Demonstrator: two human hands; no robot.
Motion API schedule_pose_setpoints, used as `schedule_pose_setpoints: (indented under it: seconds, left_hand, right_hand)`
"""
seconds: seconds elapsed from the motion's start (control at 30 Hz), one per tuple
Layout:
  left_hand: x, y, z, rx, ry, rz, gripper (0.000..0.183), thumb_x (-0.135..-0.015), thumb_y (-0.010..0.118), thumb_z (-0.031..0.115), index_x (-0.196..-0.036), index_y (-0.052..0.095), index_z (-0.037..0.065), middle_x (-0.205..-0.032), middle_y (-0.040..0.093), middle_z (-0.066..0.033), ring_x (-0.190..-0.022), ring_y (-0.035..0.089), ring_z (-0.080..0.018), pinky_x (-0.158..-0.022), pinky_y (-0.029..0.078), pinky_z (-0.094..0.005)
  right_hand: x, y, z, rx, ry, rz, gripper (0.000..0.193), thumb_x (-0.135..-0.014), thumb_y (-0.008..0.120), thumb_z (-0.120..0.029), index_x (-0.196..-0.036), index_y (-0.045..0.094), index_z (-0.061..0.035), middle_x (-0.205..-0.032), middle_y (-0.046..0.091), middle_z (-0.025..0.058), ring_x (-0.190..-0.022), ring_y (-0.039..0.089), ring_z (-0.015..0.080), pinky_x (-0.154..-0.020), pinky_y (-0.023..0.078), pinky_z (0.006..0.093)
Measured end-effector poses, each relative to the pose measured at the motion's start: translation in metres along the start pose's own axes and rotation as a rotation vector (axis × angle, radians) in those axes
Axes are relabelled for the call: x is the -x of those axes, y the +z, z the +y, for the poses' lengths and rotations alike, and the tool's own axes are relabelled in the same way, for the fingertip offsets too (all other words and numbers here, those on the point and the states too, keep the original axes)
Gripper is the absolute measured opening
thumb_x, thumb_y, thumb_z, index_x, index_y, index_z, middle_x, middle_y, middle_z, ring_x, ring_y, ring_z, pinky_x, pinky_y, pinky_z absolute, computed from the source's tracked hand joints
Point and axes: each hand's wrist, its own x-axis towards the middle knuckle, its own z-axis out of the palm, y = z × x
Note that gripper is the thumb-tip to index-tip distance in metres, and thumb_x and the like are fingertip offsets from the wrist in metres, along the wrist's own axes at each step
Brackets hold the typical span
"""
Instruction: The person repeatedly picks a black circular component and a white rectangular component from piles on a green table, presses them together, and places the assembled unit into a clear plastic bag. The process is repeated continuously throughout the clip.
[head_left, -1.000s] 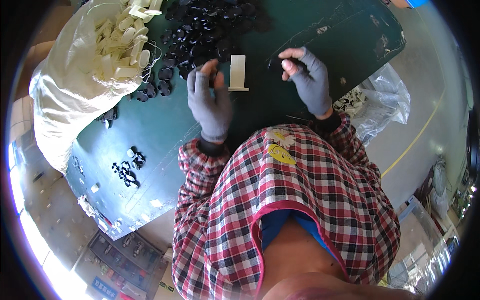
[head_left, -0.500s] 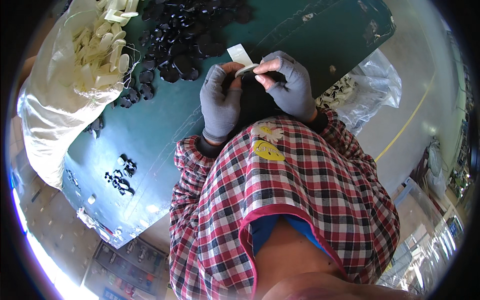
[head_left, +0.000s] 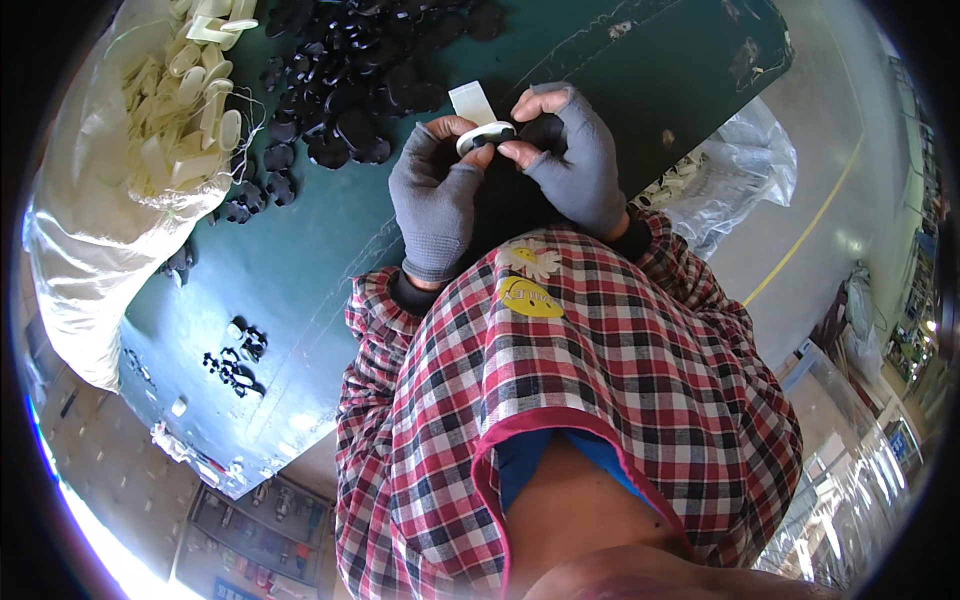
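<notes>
In front of my chest I hold a cream plastic piece with an oval base and a flat upright tab (head_left: pixel 470 102). My left hand (head_left: pixel 432 200), in a grey fingerless glove, pinches the left end of that oval between thumb and fingers. A small dark part shows at the oval's right side; its exact shape cannot be made out. My right hand (head_left: pixel 582 155), gloved the same way, is beside that end with index finger and thumb spread apart. Its thumb tip lies close to the oval's edge; whether it touches is unclear.
A heap of black plastic parts (head_left: pixel 350 90) lies on the green table (head_left: pixel 310 240) beyond my left hand. At left, a white sack (head_left: pixel 75 270) holds cream pieces (head_left: pixel 190 110). Small black parts (head_left: pixel 235 370) lie nearer. A clear plastic bag (head_left: pixel 745 170) with cream pieces is at right.
My right index finger has lifted off the cream piece and parted from the thumb. The oval has tilted, showing more of its face and a dark part.
</notes>
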Motion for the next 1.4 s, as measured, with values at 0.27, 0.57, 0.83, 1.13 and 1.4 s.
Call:
schedule_pose_setpoints:
  seconds: [0.27, 0.57, 0.83, 1.13, 1.4]
  left_hand:
    - [0.001, 0.000, -0.004, -0.155, 0.093, 0.033, 0.022, -0.088, 0.072, -0.005, -0.109, 0.067, -0.002, -0.094, 0.067, -0.0030, -0.085, 0.061, -0.0093, -0.079, 0.049, -0.0230]
    - [-0.003, -0.006, -0.005, -0.211, 0.138, -0.010, 0.023, -0.088, 0.071, -0.005, -0.110, 0.067, -0.002, -0.096, 0.068, -0.0040, -0.087, 0.060, -0.0106, -0.083, 0.048, -0.0242]
    - [-0.003, -0.006, -0.006, -0.095, 0.079, 0.093, 0.018, -0.088, 0.072, -0.004, -0.106, 0.068, -0.001, -0.097, 0.069, -0.0042, -0.086, 0.060, -0.0103, -0.078, 0.048, -0.0237]
    - [-0.005, -0.005, -0.010, -0.294, 0.231, 0.120, 0.018, -0.086, 0.073, -0.004, -0.103, 0.069, -0.001, -0.093, 0.067, -0.0050, -0.085, 0.061, -0.0131, -0.079, 0.049, -0.0256]
    - [-0.008, -0.010, -0.004, -0.405, 0.287, 0.063, 0.017, -0.083, 0.074, -0.002, -0.100, 0.070, -0.001, -0.091, 0.069, -0.0086, -0.082, 0.063, -0.0175, -0.078, 0.051, -0.0286]
  right_hand:
    - [-0.011, -0.007, 0.003, 0.063, -0.092, -0.067, 0.022, -0.079, 0.082, 0.001, -0.092, 0.064, -0.0032, -0.102, 0.067, 0.0102, -0.090, 0.071, 0.0182, -0.077, 0.062, 0.0282]
    - [-0.029, -0.015, 0.004, -0.085, 0.115, -0.243, 0.020, -0.082, 0.082, -0.002, -0.091, 0.064, -0.0038, -0.101, 0.071, 0.0105, -0.084, 0.073, 0.0169, -0.073, 0.060, 0.0269]
    - [-0.021, 0.000, 0.006, 0.060, 0.075, -0.114, 0.020, -0.081, 0.083, -0.003, -0.088, 0.065, -0.0042, -0.097, 0.072, 0.0108, -0.084, 0.073, 0.0187, -0.074, 0.060, 0.0302]
    - [-0.026, 0.000, 0.001, 0.158, -0.170, -0.078, 0.020, -0.081, 0.081, 0.001, -0.093, 0.066, -0.0042, -0.097, 0.069, 0.0081, -0.084, 0.071, 0.0153, -0.071, 0.060, 0.0267]
    - [-0.030, -0.005, 0.000, -0.010, 0.037, -0.210, 0.014, -0.087, 0.077, -0.002, -0.099, 0.071, -0.0053, -0.091, 0.071, 0.0060, -0.078, 0.070, 0.0142, -0.073, 0.058, 0.0272]
